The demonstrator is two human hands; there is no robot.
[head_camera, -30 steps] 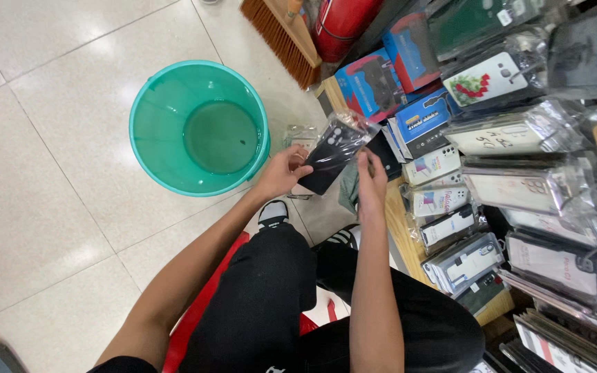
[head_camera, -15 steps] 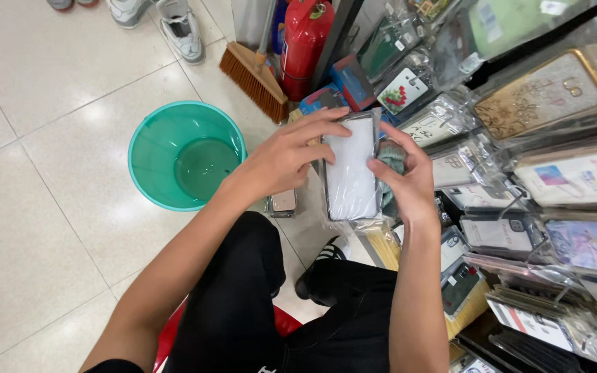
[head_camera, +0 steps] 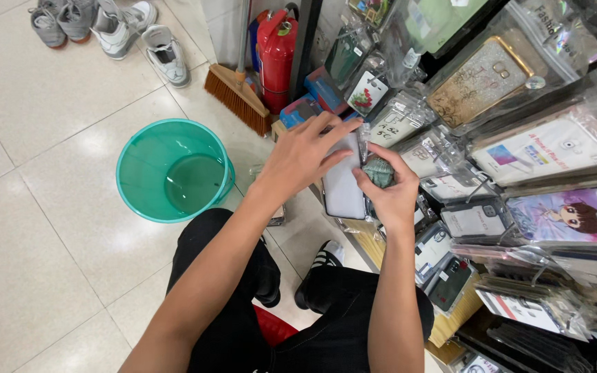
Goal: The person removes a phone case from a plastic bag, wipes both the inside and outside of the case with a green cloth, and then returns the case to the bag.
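Looks like the wiping step: left hand (head_camera: pixel 305 155) has its fingers laid flat over the top of a pale phone case (head_camera: pixel 343 183), held up in front of the rack of packaged cases (head_camera: pixel 519 138), while the right hand (head_camera: pixel 392 190) is curled tight around a balled grey cloth (head_camera: pixel 380 170) against its right edge. Next bit probably needs steady pressure so it doesn't slip

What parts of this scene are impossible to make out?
- Head view: the packet is largely covered by the left hand.
- The grey-green wad in the right hand: too bunched to identify.
- The broom handle is cut off by the top edge.
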